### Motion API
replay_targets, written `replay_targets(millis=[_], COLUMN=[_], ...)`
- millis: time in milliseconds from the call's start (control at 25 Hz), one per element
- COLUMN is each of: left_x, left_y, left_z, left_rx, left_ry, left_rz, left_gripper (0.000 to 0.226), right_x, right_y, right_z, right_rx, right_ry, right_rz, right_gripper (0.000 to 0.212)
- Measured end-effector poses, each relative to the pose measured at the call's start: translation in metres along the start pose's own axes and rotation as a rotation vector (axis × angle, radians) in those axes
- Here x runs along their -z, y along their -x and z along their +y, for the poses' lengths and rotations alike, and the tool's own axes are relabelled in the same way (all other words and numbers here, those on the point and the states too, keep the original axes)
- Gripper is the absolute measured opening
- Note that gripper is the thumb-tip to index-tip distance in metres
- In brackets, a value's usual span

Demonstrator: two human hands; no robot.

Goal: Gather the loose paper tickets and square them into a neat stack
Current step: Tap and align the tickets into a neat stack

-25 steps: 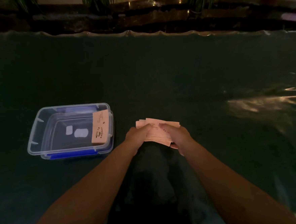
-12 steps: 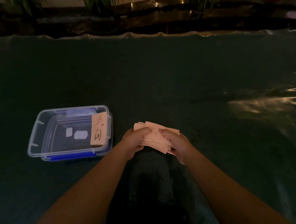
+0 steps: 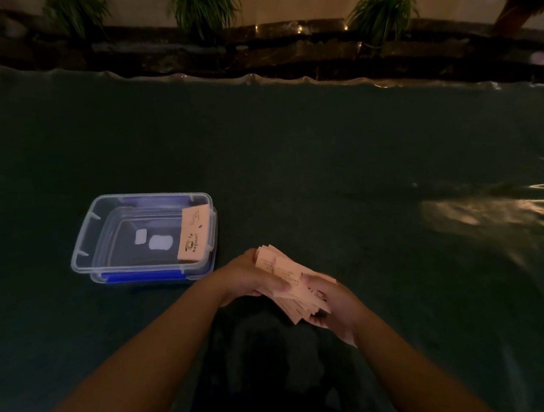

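Observation:
A bundle of pale pink paper tickets (image 3: 290, 277) is held just above the dark green table cover, fanned unevenly and turned on a diagonal. My left hand (image 3: 248, 280) grips its upper left end, thumb across the top. My right hand (image 3: 331, 308) holds the lower right end from below, where the ticket corners splay out. One more pink ticket (image 3: 193, 234) with a printed cup logo leans against the right inner wall of the clear box.
A clear plastic box (image 3: 83, 248) with blue clips stands on the table to the left of my hands. The dark green cover (image 3: 326, 170) runs to a wrinkled far edge. Potted plants (image 3: 205, 7) line a ledge beyond. A light glare lies at the right.
The ticket bundle has turned from lying nearly level to a diagonal. My right hand has slid down toward me to the lower end, and my left hand has closed over the upper end.

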State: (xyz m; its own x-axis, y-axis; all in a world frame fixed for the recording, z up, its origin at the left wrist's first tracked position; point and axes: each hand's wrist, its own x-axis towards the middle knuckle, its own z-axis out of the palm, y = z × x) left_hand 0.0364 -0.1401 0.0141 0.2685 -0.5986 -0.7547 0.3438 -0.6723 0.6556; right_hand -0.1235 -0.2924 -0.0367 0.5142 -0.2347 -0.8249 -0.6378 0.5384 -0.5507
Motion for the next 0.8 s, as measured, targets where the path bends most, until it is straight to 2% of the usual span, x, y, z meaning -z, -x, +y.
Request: replay_targets(millis=[80,160,280,400,520,640,800], left_x=[0.001,0.001,-0.011,-0.032,-0.024,-0.008,-0.005], left_y=[0.006,0.006,0.000,-0.002,0.004,0.017,0.023], left_z=[0.001,-0.003,-0.011,-0.016,-0.019,-0.022,-0.022], left_rx=[-0.020,-0.055,-0.150,-0.208,-0.190,-0.157,-0.175], left_ry=[-0.017,0.120,0.387,0.530,0.548,0.380,0.058], left_rz=[0.033,0.135,0.353,0.494,0.358,0.143,0.034], left_gripper=[0.052,0.077,0.104,0.107,0.095,0.098,0.102], right_x=[-0.004,-0.013,-0.037,-0.054,-0.050,-0.033,-0.029], right_y=[0.006,0.012,0.018,0.024,0.027,0.023,0.019], right_z=[0.001,0.003,0.007,0.008,0.006,0.006,-0.002], right_rx=[0.039,0.089,0.127,0.194,0.249,0.235,0.340], right_ry=[0.010,-0.059,-0.328,-0.467,-0.348,-0.106,0.388], right_rz=[-0.013,-0.011,-0.039,-0.079,-0.182,-0.298,-0.200], right_gripper=[0.038,0.038,0.040,0.039,0.047,0.072,0.086])
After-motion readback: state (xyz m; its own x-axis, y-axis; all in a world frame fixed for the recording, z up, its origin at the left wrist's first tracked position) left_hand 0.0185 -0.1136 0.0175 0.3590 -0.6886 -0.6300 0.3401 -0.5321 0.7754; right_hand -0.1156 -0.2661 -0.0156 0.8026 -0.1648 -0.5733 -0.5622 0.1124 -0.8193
